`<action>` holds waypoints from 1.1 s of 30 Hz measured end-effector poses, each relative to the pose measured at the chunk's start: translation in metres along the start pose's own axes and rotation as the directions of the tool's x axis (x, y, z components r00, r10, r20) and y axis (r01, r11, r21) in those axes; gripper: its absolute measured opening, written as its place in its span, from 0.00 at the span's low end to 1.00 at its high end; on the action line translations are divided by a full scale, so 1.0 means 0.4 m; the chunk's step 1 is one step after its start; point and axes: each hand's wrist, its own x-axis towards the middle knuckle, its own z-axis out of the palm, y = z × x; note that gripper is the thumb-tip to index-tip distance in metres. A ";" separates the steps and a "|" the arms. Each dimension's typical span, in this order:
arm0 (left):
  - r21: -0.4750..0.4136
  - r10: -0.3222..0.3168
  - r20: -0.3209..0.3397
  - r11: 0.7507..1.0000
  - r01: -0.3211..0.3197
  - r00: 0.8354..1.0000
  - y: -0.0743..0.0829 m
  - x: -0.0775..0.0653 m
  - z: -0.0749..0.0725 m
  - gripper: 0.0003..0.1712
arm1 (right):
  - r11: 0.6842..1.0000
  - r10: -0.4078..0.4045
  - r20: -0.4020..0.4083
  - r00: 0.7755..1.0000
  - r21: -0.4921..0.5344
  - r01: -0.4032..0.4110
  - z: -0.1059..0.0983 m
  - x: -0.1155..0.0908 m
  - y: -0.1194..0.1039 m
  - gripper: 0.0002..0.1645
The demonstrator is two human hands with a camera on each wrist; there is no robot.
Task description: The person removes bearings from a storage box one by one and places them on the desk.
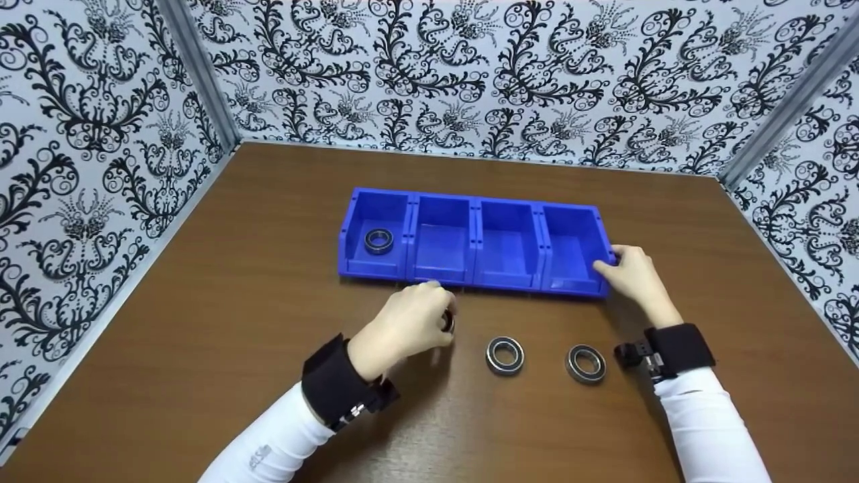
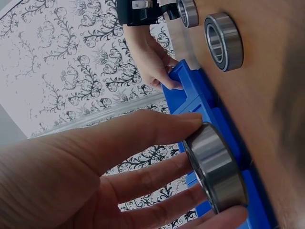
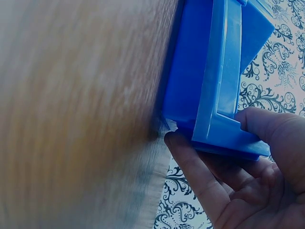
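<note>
My left hand (image 1: 414,319) pinches a ball bearing (image 2: 217,167) between thumb and fingertips, just in front of the blue bin row (image 1: 439,275). In the left wrist view the bearing's shiny steel outer ring faces the camera; in the head view the hand covers most of it. My right hand (image 1: 634,278) grips the right end wall of the bin row, thumb inside and fingers along the outside, as the right wrist view shows. Another bearing (image 1: 379,241) lies flat in the leftmost compartment. The other three compartments hold nothing.
Two more bearings lie flat on the brown wooden table (image 1: 221,302): one bearing (image 1: 504,355) right of my left hand, and another bearing (image 1: 585,364) near my right wrist. Patterned wall panels (image 1: 470,80) enclose the table at the back and sides.
</note>
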 end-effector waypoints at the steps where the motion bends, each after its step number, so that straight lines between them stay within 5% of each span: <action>1: -0.001 0.001 0.000 1.000 -0.001 1.000 0.000 -0.001 0.002 0.12 | 1.000 0.000 0.001 1.000 0.002 0.000 0.000 -0.001 0.000 0.28; 33: 0.032 0.052 0.021 0.998 -0.052 0.998 -0.009 -0.026 0.058 0.13 | 1.000 0.002 -0.003 1.000 -0.002 -0.002 -0.001 -0.001 0.000 0.27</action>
